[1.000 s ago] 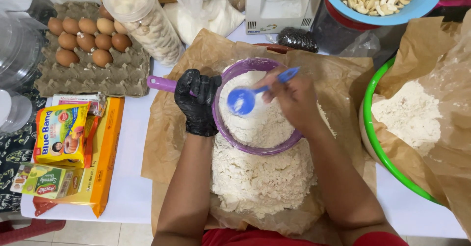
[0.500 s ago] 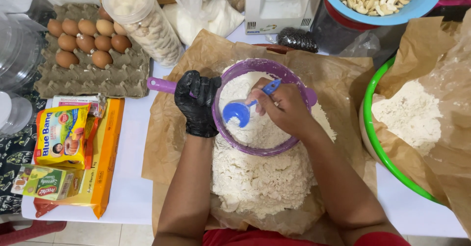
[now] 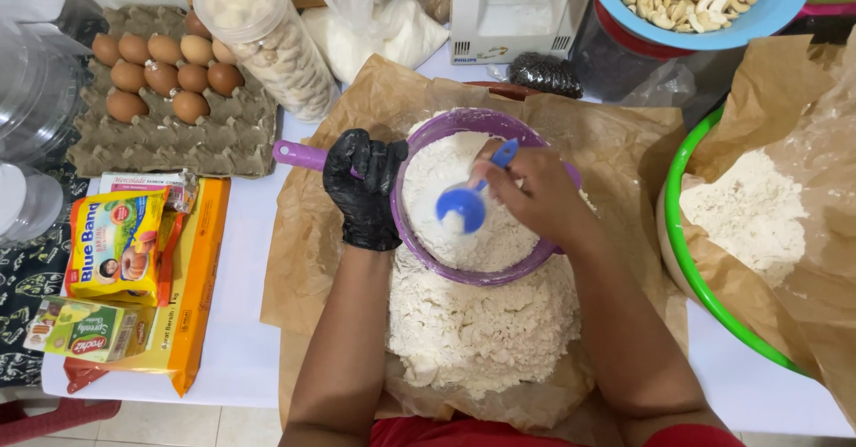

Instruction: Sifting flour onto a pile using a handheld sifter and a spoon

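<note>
Right now I'm gripping the purple sieve (image 3: 473,199) in my gloved left hand (image 3: 364,188) while my right hand (image 3: 533,196), closed on the blue spoon (image 3: 465,203), is pressing flour through onto the pile (image 3: 481,331), probably needing more firm strokes.

Egg tray (image 3: 169,135), cashew bowl (image 3: 713,28), white hand mixer (image 3: 513,6), green-rimmed basin (image 3: 687,233).

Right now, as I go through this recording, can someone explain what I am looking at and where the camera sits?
The camera is worn on a person's head and looks down at their own two hands over a table. The left hand, in a black glove, holds a purple sieve by its rim near the handle. The right hand, bare, works a blue spoon through the flour inside it. A flour heap lies beneath on brown paper. Nearby are an egg tray and a bowl of cashews.
</note>
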